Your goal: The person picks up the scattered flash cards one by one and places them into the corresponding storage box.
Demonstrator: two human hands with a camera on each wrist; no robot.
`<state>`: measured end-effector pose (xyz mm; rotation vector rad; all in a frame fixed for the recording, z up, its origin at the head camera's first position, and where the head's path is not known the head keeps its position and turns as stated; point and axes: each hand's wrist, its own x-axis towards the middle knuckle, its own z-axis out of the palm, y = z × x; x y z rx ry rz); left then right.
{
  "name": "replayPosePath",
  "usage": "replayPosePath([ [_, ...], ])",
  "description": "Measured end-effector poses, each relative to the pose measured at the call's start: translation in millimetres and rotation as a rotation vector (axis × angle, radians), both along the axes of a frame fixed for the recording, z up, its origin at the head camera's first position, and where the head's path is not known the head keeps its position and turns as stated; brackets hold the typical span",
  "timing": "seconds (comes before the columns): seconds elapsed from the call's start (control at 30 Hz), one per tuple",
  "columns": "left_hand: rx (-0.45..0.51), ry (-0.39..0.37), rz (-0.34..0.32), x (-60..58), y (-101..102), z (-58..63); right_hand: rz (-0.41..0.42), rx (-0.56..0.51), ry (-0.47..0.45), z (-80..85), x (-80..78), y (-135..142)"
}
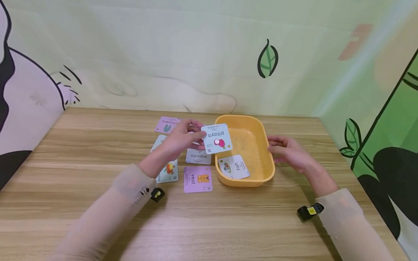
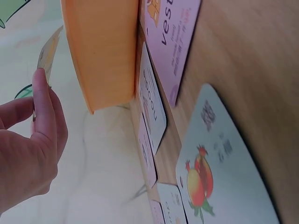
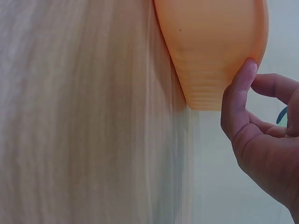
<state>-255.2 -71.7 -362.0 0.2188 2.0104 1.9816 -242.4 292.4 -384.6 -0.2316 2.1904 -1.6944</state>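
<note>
My left hand (image 1: 177, 139) pinches the edge of a pale blue card (image 1: 217, 139) printed "pitaya", raised over the left rim of a yellow plastic bin (image 1: 261, 183). Inside the bin, a white "fish" card (image 1: 233, 167) lies at the near left corner. My right hand (image 1: 292, 154) touches the bin's right side near the rim with relaxed fingers. In the right wrist view, its thumb (image 3: 243, 79) lies against the outer wall. Left of the bin are a purple "vest" card (image 1: 198, 179) and a "noodle" card (image 1: 198, 157), the latter partly hidden by my left hand.
A pomegranate card (image 2: 205, 177) lies on the wooden table (image 1: 228, 224), partly covered by my left arm in the head view. Farther back is a purple "trousers" card (image 1: 166, 124). A printed cloth wall (image 1: 156, 54) rises behind the table.
</note>
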Motion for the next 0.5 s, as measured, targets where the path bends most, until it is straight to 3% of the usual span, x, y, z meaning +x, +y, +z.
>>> replayPosePath([
  [0.5, -0.032, -0.028, -0.015, -8.0, 14, -5.6, -0.001, -0.002, -0.004, 1.5, 1.3, -1],
])
